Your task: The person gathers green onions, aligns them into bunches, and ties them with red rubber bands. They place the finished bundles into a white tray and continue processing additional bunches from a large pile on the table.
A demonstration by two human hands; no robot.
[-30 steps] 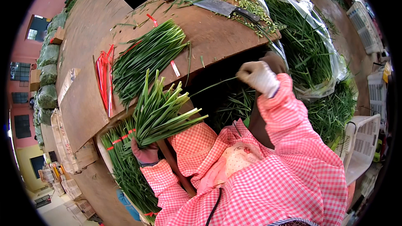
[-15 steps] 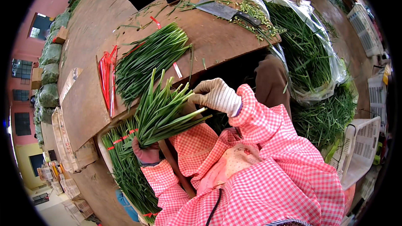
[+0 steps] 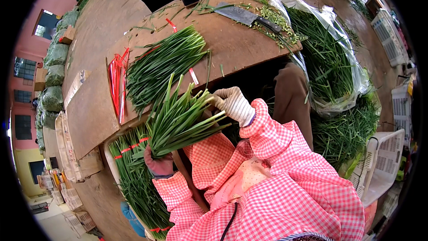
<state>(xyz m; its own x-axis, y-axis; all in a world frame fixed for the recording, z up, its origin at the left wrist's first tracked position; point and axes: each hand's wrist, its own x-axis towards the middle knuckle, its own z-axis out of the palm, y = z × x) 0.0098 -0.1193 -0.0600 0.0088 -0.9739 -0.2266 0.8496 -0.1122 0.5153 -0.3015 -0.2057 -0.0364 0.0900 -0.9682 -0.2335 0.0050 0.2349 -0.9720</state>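
A loose bunch of garlic chives (image 3: 180, 127) is held low in front of the board, its leafy end in my left hand (image 3: 159, 164), whose gloved fingers are closed around it. My right hand (image 3: 232, 103), in a pale knitted glove, pinches at the cut stem ends on the bunch's right side. Just beyond lies a larger pile of chives (image 3: 165, 67) on the brown board (image 3: 96, 120), with a red tie strip running under it. More red strips (image 3: 117, 82) rest to its left. Below my left hand, tied chive bundles (image 3: 140, 187) fill a pale crate (image 3: 111, 163).
A cleaver (image 3: 240, 15) lies at the board's far right beside chopped stem bits (image 3: 274, 20). To the right, a clear plastic bag (image 3: 352, 62) holds loose chives. White plastic crates (image 3: 383, 163) stand at the right. Stuffed green sacks (image 3: 54, 76) line the left wall.
My right hand has moved slightly right and down along the stem ends. The board and its contents have shifted slightly in view. My left hand keeps its hold on the bunch.
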